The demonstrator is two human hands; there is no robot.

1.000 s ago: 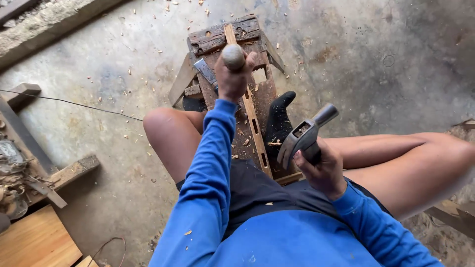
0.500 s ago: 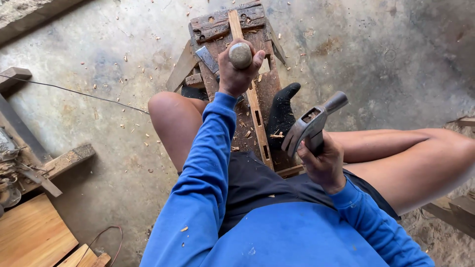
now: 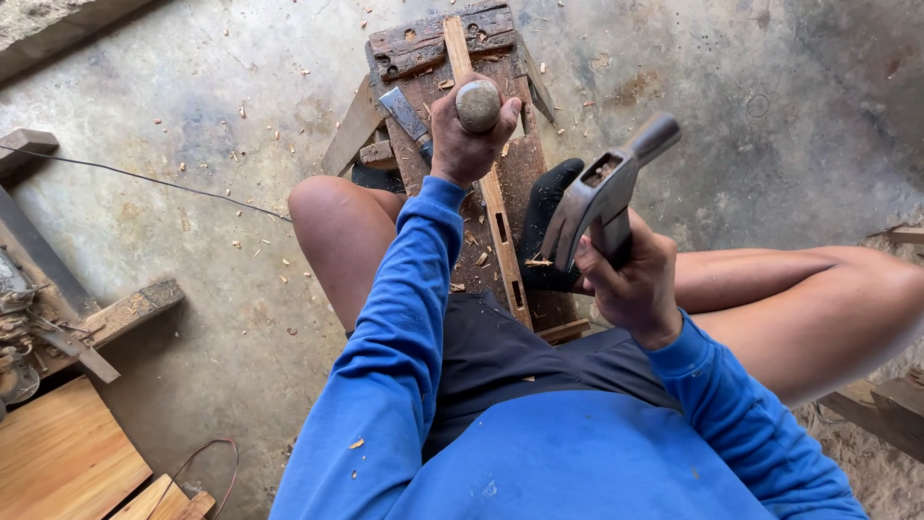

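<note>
My left hand [image 3: 464, 143] grips a chisel upright by its rounded wooden handle [image 3: 478, 104], set over a narrow wooden strip [image 3: 494, 202] with slots cut in it. The strip lies along a dark, worn wooden bench [image 3: 438, 39] that I straddle. My right hand [image 3: 630, 279] holds a steel claw hammer [image 3: 602, 193] raised to the right of the chisel, its head level with my left wrist. A second chisel [image 3: 404, 114] lies flat on the bench, left of my left hand. A black glove [image 3: 544, 217] rests on the bench beside the strip.
Wood chips scatter over the concrete floor [image 3: 212, 144]. A thin cable [image 3: 144, 175] crosses the floor at left. Timber offcuts [image 3: 125, 313] and a pale board [image 3: 63, 457] lie at lower left. More wood [image 3: 885, 404] sits by my right knee.
The hammer has risen slightly and swung closer to the chisel. My left hand stays on the chisel handle; the view has shifted a little.
</note>
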